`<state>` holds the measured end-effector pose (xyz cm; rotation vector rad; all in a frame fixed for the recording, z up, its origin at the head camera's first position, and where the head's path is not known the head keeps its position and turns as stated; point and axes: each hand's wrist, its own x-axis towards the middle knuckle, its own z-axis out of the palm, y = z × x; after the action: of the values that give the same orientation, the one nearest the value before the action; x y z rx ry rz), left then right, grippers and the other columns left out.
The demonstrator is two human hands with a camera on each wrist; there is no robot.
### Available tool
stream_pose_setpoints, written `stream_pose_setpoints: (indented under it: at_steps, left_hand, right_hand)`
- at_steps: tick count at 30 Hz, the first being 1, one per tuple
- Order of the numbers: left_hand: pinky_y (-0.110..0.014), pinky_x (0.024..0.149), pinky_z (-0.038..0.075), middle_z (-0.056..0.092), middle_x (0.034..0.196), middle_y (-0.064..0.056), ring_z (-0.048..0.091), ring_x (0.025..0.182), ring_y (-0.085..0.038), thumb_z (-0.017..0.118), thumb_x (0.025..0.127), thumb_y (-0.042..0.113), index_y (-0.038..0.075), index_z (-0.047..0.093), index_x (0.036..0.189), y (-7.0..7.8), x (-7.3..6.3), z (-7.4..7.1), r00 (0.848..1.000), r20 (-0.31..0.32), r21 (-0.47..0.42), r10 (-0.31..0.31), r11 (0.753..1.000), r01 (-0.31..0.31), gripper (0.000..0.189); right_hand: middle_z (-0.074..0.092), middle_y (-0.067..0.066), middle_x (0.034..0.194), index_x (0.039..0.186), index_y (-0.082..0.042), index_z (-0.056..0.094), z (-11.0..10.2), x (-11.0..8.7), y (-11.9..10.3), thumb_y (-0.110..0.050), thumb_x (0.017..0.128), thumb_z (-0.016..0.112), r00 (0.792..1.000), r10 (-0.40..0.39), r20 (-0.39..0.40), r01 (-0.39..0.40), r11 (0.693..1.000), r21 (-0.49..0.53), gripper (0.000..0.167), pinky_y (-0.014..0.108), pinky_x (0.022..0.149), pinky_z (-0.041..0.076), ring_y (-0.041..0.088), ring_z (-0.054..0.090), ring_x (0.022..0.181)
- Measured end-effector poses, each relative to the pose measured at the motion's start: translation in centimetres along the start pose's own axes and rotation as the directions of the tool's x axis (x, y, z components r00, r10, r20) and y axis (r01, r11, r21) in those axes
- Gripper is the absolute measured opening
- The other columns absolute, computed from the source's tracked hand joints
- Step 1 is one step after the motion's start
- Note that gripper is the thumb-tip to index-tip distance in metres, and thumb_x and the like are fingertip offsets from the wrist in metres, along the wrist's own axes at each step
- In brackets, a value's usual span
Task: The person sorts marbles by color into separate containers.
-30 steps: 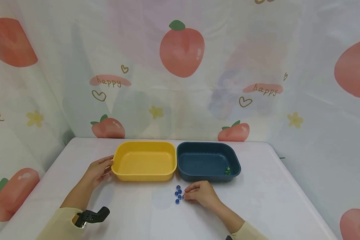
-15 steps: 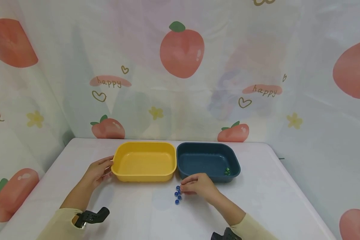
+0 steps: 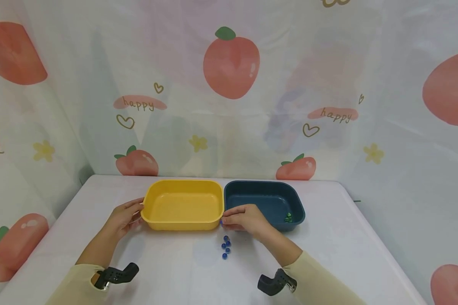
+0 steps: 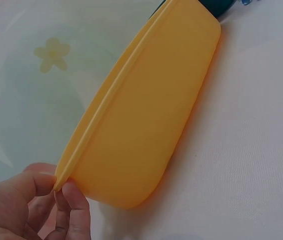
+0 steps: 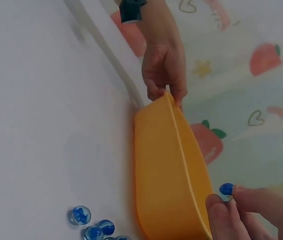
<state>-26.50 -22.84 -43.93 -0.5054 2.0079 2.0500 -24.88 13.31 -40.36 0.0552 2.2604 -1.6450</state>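
Half a second earlier I had the right grip point(image 3: 248, 218) beside five loose blue marbles point(image 3: 227, 250); by this moment I had carried it far and left, to where the yellow tub point(image 3: 183, 207) and the dark blue tub point(image 3: 259, 201) met. It was pinching one held marble point(image 5: 226, 189) between thumb and finger, just beside the yellow tub's near right corner; I could not tell whether the marble was past the rim. The loose five lay unshifted on the counter point(image 3: 168, 262), near of the tubs. My left grip point(image 3: 124, 216) had stayed put, pinching the yellow tub's left rim. Small green pieces point(image 3: 288, 217) sat toward the dark blue tub's near right corner. In my judgement, this marble's pick-up was done, its release was not, and the steadied tub looked unlikely to slide.
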Motion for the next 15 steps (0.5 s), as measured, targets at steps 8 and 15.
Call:
stream_pose_setpoints:
  at_steps: [8,15]
  left_hand:
    - [-0.021,0.072,0.058,0.062,0.092,0.010,0.061,0.078,-0.005,0.056,0.099,0.019,0.005,0.037,0.151,-0.1,0.3,-0.1,1.000,-0.011,0.006,-0.024,1.000,0.024,0.057]
    - [-0.021,0.074,0.057,0.062,0.096,0.009,0.060,0.080,-0.005,0.055,0.100,0.019,0.005,0.038,0.150,0.1,0.1,0.0,0.999,-0.023,0.018,-0.023,1.000,0.024,0.056]
  right_hand:
    - [0.075,0.013,0.097,0.113,0.005,0.070,0.6,1.5,-0.8,-0.010,0.086,0.075,1.000,0.010,-0.003,-0.009,0.993,0.114,0.031,0.029,0.077,0.059,0.023,0.074,0.090]
    - [0.075,0.016,0.096,0.112,0.007,0.069,1.5,2.3,-1.0,-0.007,0.086,0.075,1.000,-0.013,-0.006,0.014,0.991,0.136,0.030,0.030,0.075,0.060,0.024,0.074,0.087]
